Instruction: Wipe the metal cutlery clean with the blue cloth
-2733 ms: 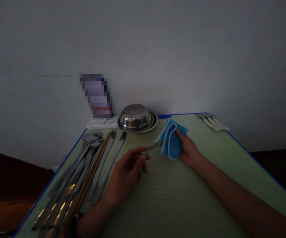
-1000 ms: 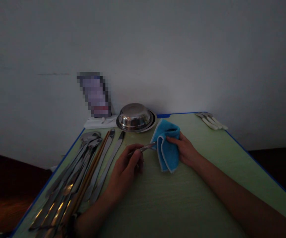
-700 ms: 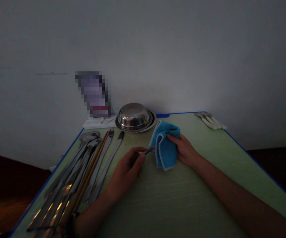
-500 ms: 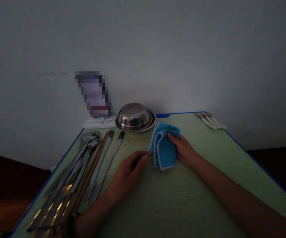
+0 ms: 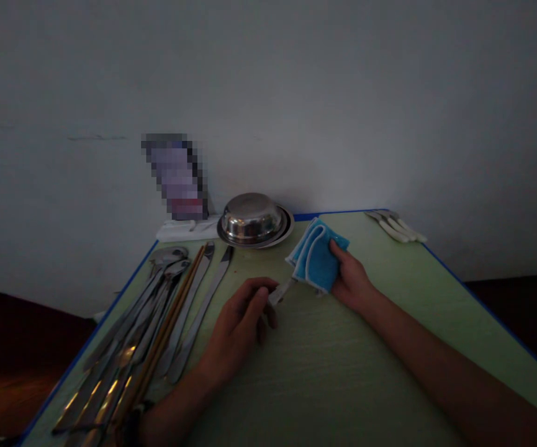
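The left hand is pinching a utensil above the table, its right end meeting the blue cloth clamped in the right hand's fingers. Wiping is apparently occurring; another stroke would be requiring steady grips.

Dim, grey overall; soft shadow on wall behind bowls; warm glints on cutlery; foreground darker; screen pixelated; fine detail soft.

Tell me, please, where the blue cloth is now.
In the head view, the blue cloth is in the right hand, by the utensil in the left hand, to the right of and nearer than the upturned metal bowl.
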The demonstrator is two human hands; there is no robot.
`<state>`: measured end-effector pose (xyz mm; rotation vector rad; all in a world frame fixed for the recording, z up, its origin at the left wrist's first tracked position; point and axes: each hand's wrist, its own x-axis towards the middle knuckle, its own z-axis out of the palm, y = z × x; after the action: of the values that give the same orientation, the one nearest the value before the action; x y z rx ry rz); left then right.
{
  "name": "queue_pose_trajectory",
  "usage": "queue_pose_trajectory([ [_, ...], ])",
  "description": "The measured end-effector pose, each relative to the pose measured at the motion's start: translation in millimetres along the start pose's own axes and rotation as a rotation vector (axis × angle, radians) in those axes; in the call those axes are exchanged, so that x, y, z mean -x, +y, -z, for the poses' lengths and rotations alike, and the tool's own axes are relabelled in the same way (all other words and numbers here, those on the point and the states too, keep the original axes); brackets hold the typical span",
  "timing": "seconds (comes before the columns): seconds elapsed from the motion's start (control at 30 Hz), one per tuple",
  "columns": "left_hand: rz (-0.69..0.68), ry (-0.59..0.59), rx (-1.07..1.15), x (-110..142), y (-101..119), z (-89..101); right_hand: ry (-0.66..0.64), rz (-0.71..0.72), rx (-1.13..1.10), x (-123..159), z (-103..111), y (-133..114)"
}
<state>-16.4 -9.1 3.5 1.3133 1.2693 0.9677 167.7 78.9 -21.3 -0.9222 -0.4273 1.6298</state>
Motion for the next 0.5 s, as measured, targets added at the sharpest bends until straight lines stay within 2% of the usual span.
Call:
queue_pose_trajectory([
  [0.1, -0.004, -0.074, -0.053, 0.6, 1.2, -2.6, 0.039, 0.049, -0.023, -0.2, -0.8, 0.5],
  [0.17, -0.019, -0.078, -0.11, 1.0, 2.4, -4.6, 0.039, 0.063, -0.025, 0.6, -1.9, 0.8],
  [0.27, -0.026, 0.015, -0.153, 1.1, 3.3, -5.2, 0.003, 0.088, 0.027, 3.3, -2.5, 1.4],
  [0.37, -0.022, 0.099, -0.117, -0.8, 1.8, -1.4, -0.093, 0.118, 0.162, 6.4, 0.3, 3.1],
  [0.5, 0.016, 0.12, -0.091, -6.8, -2.2, 5.1, -0.202, 0.234, 0.394, 8.6, 5.6, 5.7],
])
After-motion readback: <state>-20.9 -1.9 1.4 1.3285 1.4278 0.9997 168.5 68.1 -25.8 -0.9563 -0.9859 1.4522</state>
